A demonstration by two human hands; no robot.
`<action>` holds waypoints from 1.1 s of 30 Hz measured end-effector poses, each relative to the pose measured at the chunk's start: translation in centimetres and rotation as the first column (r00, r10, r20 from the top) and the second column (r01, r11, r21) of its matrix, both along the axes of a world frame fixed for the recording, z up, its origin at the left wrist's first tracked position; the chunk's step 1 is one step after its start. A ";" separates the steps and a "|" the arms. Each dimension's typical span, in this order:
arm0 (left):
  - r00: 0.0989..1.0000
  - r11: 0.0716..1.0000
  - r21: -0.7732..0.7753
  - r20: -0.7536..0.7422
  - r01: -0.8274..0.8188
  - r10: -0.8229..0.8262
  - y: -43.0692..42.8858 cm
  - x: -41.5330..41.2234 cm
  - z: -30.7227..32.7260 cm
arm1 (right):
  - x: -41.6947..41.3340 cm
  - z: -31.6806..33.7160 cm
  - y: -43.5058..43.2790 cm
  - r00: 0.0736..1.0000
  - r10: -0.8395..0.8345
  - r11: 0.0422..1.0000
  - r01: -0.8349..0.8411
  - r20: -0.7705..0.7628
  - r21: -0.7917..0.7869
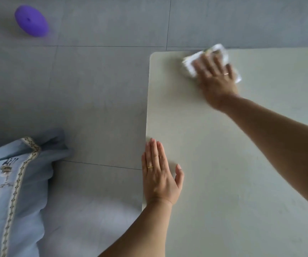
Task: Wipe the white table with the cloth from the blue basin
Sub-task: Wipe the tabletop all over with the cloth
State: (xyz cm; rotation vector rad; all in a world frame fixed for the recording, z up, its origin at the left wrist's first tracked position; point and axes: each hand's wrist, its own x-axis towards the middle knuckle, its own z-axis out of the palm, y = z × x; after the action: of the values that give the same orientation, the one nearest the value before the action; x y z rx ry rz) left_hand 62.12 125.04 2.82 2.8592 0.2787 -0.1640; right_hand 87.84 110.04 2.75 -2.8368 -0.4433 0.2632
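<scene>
Your right hand presses cloth flat, fingers straight, at far-left corner of table. Left hand braces left edge, fingers flat, grasping nothing. Risk: cloth sits at far edge; push further and it slides onto floor.

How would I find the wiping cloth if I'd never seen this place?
Look at the big white table on the right of the grey floor. Go to its far left corner, where the right hand presses flat on the cloth. It is brighter white than the tabletop, and the left hand, closer in, has nothing under it.
</scene>
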 end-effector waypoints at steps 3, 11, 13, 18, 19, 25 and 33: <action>1.000 1.000 0.007 0.002 -0.002 0.002 -0.1 0.0 0.1 | 0.9 -0.1 -5.1 0.930 -0.364 0.931 0.365 -0.048 0.015; 1.000 0.999 0.034 0.007 -0.004 0.004 -0.1 0.0 0.1 | -6.6 0.4 2.6 0.999 0.031 0.998 -0.029 -0.042 0.047; 1.000 0.999 0.035 0.011 -0.001 0.000 0.0 0.1 0.1 | -6.4 0.3 -1.4 1.000 0.020 0.999 -0.020 -0.015 0.034; 1.000 0.999 0.047 0.012 -0.003 0.003 -0.1 0.2 0.0 | -7.2 0.2 -6.8 0.887 -0.457 0.887 0.460 -0.060 0.041; 1.000 0.999 0.048 0.008 -0.006 0.006 -0.1 0.1 0.1 | -8.1 0.3 -5.0 0.873 -0.482 0.873 0.486 -0.077 0.047; 1.000 0.998 0.054 0.003 -0.021 0.021 -0.3 0.2 0.4 | -15.0 0.8 1.3 0.994 -0.071 0.997 0.073 -0.082 0.018; 1.000 0.999 0.042 -0.008 -0.020 0.020 -0.2 0.2 0.4 | -13.1 1.9 1.6 0.996 -0.083 0.997 0.083 -0.016 -0.009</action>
State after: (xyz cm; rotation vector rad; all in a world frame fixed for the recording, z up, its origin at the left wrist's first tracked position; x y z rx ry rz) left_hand 62.28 124.79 3.19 2.8969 0.3159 -0.1687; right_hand 74.74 111.60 4.69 -2.8506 -0.3209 0.2718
